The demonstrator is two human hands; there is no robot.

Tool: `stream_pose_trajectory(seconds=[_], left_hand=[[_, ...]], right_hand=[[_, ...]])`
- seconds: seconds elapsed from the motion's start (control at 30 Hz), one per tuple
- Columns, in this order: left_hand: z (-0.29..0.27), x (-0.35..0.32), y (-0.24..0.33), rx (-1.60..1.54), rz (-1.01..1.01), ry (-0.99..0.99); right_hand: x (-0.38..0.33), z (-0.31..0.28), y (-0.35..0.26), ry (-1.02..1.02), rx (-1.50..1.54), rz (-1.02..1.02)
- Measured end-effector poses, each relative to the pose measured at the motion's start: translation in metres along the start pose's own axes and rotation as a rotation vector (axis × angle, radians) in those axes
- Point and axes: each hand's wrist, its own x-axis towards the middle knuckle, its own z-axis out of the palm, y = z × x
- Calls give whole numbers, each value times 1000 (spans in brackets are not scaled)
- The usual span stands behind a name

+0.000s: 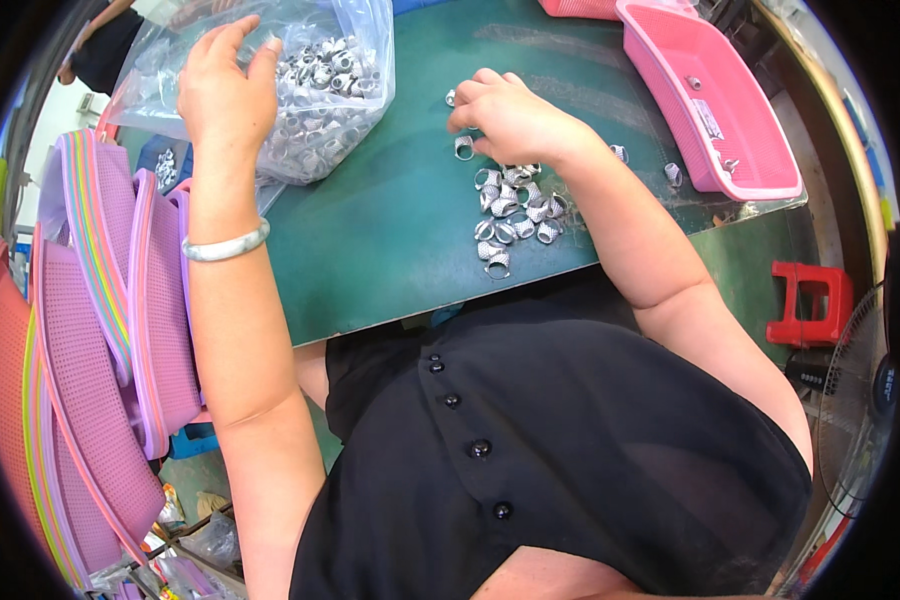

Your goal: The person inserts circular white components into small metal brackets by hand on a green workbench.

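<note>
While the left hand [228, 90], thumb and fingers parted and seemingly empty, is over the bag [372, 30] at the table's [390, 230] left edge, the right hand [490, 115] curls half-closed, its grip unclear. Loose rings [506, 207] lie between it and the front edge.

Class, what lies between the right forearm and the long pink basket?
The head view shows a silver ring by the forearm and another ring by the basket.

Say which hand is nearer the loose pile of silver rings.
Right: the right hand is at the far edge of the silver ring pile; the left hand is farther left, by the clear plastic bag.
</note>
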Motion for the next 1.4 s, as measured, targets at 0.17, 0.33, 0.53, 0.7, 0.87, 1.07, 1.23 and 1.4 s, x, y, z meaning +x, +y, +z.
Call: stream_pose_trajectory(seconds=[0.17,0.33,0.53,0.7,0.87,1.07,1.23,1.4], left_hand=[[-17,-24,43,-209,44,-18],[-20,-101,95,-996,-798,-568],[-12,-127,102,-1745,-1491,-573],[-14,-127,102,-2037,-1436,-454],[-14,-137,98,-2054,-1450,-380],[-19,-130,104,-1708,-1523,-390],[-23,-125,109,-1665,-1503,-378],[-25,-126,105,-1864,-1542,-318]], right_hand=[[0,6,2,-66,-45,22],[3,9,2,-47,-31,-35],[9,13,-8,122,600,-267],[8,11,-23,151,758,-331],[9,8,-26,231,714,-415],[6,9,-28,190,702,-502],[6,7,-29,134,740,-462],[9,12,-24,123,867,-377]])
